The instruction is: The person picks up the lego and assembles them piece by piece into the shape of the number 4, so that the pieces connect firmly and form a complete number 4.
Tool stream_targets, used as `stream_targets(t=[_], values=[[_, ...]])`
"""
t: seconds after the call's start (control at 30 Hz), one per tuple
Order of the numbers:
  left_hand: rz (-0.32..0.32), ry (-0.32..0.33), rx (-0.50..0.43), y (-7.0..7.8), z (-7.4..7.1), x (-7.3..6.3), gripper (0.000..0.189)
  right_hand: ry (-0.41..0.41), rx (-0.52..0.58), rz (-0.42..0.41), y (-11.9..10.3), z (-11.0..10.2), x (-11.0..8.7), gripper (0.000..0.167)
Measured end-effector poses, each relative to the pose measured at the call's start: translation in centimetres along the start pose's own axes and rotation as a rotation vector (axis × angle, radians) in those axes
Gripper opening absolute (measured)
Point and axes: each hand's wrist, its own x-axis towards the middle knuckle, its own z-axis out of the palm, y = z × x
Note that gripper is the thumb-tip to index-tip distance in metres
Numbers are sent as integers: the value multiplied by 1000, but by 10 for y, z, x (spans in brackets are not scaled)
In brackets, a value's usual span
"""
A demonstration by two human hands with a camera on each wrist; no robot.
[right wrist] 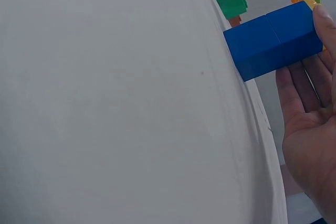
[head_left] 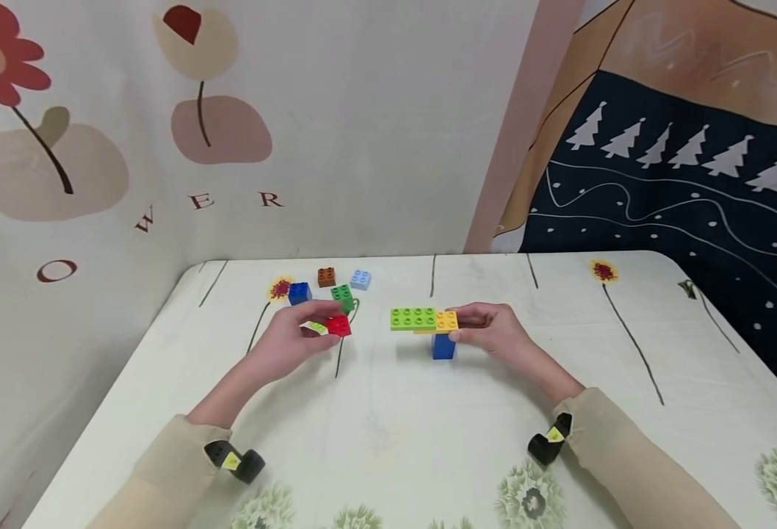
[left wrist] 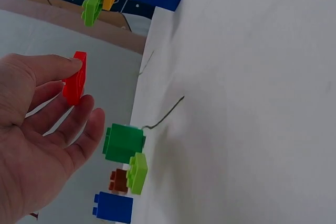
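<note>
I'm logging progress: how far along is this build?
Done: a stack: blue base, yellow brick, lime brick on top. In hand: the left hand holds a red brick; the right hand grips the stack. Probably left: adding that brick, perhaps the loose green brick.

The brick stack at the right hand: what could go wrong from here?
The lime plate juts past the blue base, so pressing its free end might tip the base or pop the plate loose.
The red brick, pinched in the left hand, could slip and drop.
The green brick sits close to that hand and might get knocked.
</note>
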Motion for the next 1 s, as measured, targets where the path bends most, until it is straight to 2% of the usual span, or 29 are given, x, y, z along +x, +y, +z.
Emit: stream_targets(t=[0.3, 0.5, 0.77, 1.0], values=[[-22, -68, -22, 11, 26, 13, 54, 5, 0, 11, 0, 1, 1, 45], [-15, -107, -46, 16, 41, 22, 54, 5, -6, 2, 1, 1, 1, 45], [16, -124, -79, 24, 52, 31, 57, -1, -8, 6, 0, 2, 2, 45], [5, -128, -115, 31, 59, 38, 60, 7, -22, 17, 0, 0, 3, 45]])
